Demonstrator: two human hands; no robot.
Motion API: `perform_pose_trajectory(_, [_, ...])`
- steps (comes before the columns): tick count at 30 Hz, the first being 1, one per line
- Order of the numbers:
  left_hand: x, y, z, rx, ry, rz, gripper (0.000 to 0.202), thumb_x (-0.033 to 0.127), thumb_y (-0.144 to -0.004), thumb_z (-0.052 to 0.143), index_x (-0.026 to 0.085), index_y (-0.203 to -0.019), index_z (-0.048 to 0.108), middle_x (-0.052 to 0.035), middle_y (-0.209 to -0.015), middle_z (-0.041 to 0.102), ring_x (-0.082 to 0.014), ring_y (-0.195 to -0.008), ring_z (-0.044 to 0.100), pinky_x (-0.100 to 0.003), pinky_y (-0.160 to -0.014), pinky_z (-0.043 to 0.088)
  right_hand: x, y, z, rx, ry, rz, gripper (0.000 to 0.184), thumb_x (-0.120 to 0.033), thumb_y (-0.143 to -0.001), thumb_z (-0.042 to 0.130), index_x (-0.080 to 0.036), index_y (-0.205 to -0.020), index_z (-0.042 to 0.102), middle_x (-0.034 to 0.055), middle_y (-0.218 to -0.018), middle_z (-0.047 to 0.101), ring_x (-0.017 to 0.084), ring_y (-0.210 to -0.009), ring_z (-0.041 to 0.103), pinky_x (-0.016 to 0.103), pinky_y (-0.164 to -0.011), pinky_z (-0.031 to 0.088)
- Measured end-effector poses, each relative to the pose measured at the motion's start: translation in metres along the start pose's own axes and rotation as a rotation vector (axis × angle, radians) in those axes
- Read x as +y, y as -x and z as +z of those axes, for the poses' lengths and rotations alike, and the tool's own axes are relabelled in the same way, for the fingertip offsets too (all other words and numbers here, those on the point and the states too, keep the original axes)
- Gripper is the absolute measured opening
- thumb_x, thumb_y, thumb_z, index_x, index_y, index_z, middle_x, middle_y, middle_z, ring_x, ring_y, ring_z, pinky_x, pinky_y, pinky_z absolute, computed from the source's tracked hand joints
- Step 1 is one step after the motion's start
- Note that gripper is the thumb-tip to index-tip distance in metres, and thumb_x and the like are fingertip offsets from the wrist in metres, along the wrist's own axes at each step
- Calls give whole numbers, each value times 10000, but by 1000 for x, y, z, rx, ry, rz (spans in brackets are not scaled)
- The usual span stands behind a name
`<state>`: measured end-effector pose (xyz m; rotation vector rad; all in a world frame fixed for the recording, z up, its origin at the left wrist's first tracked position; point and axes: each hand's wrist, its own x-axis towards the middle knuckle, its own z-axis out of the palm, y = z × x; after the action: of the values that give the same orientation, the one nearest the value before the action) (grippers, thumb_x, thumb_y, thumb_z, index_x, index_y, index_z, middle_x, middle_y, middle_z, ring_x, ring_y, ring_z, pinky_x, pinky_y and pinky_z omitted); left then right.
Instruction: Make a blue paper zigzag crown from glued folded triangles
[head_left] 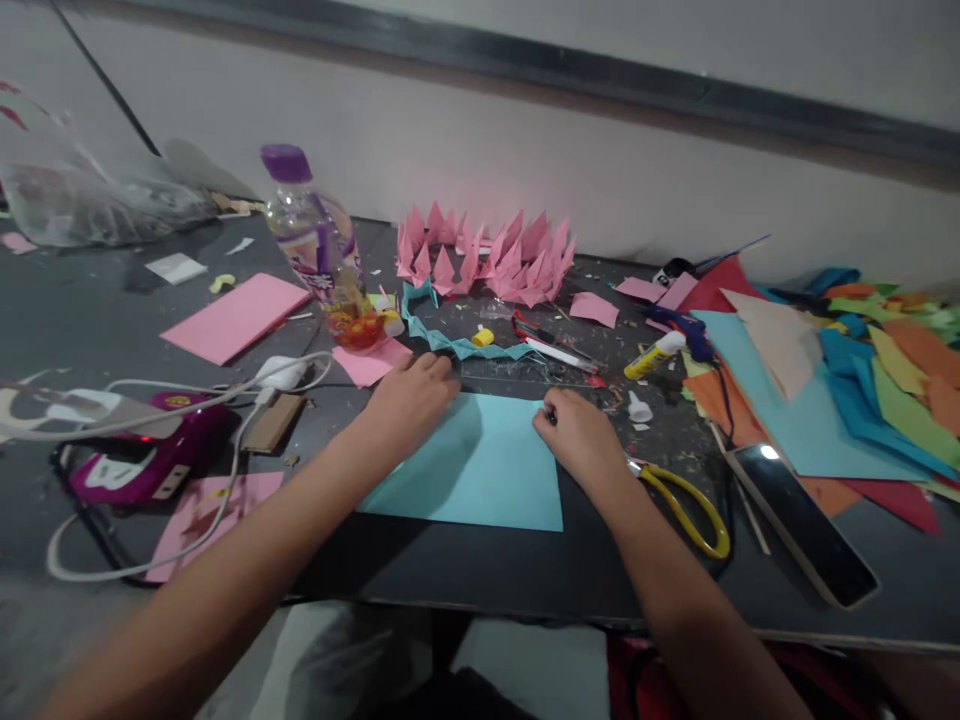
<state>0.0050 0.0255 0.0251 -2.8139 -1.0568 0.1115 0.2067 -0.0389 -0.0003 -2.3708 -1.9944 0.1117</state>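
Observation:
A light blue sheet of paper [495, 470] lies flat near the table's front edge, its upper edge running between my two hands. My left hand [411, 400] rests palm down over its upper left corner, fingers stretched out on the paper. At the upper right corner, my right hand [581, 430] is closed, thumb against fingers. A small dark thing shows between them, too small to name. Just beyond the sheet lies a folded blue paper chain [465, 348]. Behind it stands a ring of pink folded paper points [487, 262].
Yellow-handled scissors [694, 510], a phone [802, 525] and a glue stick [654, 355] lie right, near piled coloured paper [817, 400]. Left are a purple-capped bottle [315, 255], pink paper [234, 317], white cables [225, 400] and a magenta device [142, 460]. Pens [555, 350] lie beyond.

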Motion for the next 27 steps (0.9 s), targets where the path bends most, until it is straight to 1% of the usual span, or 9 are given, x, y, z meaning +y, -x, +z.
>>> perform_pose_trajectory(3, [-3, 2, 6, -14, 36, 162, 275, 29, -801, 432, 159, -956, 619, -83, -971, 635, -199, -860, 609, -306, -737, 446, 0, 0, 1, -3, 5, -3, 122, -232, -828, 453, -181, -803, 561, 59, -846, 614, 167, -730, 541, 262, -567, 256])
perform_pose_trajectory(6, [-5, 8, 9, -43, 111, 164, 214, 240, -828, 539, 173, -1019, 610, -91, -1043, 634, -206, -883, 620, -304, -739, 472, 0, 1, 0, 3, 1, 0, 129, -234, -832, 445, -180, -809, 560, 63, -858, 615, 170, -740, 546, 262, -566, 254])
perform_pose_trajectory(8, [-3, 14, 9, -59, 133, 129, 405, 435, -774, 610, 155, -1067, 600, -127, -1117, 613, -260, -938, 608, -347, -740, 489, 0, 1, 0, -3, 0, -1, 134, -230, -836, 437, -180, -812, 558, 65, -855, 618, 174, -747, 549, 263, -563, 250])
perform_pose_trajectory(10, [1, 18, 7, -70, 132, 105, 581, 531, -717, 639, 115, -1119, 578, -164, -1183, 577, -305, -983, 590, -380, -745, 495, 0, 1, 0, -15, -1, 1, 137, -231, -840, 430, -180, -820, 556, 66, -852, 621, 175, -750, 552, 263, -559, 246])
perform_pose_trajectory(14, [7, 22, 7, -82, 176, 224, 577, 440, -763, 644, 122, -1228, 517, -139, -1288, 520, -275, -1060, 564, -352, -842, 472, 0, 1, -1, -27, 0, 10, 144, -236, -845, 421, -181, -839, 554, 70, -868, 627, 180, -764, 560, 265, -555, 243])
perform_pose_trajectory(16, [8, 23, 8, -99, 208, 271, 614, 475, -753, 650, 146, -1251, 503, -125, -1303, 516, -271, -1097, 543, -347, -880, 452, -1, 2, -1, -29, 4, 11, 148, -238, -844, 418, -180, -841, 554, 73, -872, 629, 184, -770, 564, 268, -554, 244])
perform_pose_trajectory(20, [10, 26, 8, -121, 239, 244, 878, 680, -600, 660, 121, -1254, 485, -165, -1319, 492, -316, -1160, 486, -374, -908, 426, -1, 3, 1, -23, 11, 9, 156, -242, -847, 420, -179, -850, 563, 75, -875, 635, 188, -770, 572, 270, -558, 259])
perform_pose_trajectory(24, [14, 28, 7, -173, 259, 244, 986, 698, -523, 694, 104, -1271, 448, -184, -1346, 458, -325, -1208, 438, -383, -955, 397, 1, 3, 0, 14, 17, 10, 165, -243, -854, 439, -165, -886, 581, 84, -889, 646, 197, -781, 586, 270, -578, 297])
perform_pose_trajectory(27, [16, 27, 6, -206, 271, 231, 977, 671, -529, 709, 102, -1274, 434, -181, -1363, 437, -320, -1226, 418, -385, -985, 373, -4, 10, -9, 134, 23, 17, 242, -245, -848, 479, -139, -1043, 575, 107, -981, 647, 212, -837, 600, 271, -587, 329])
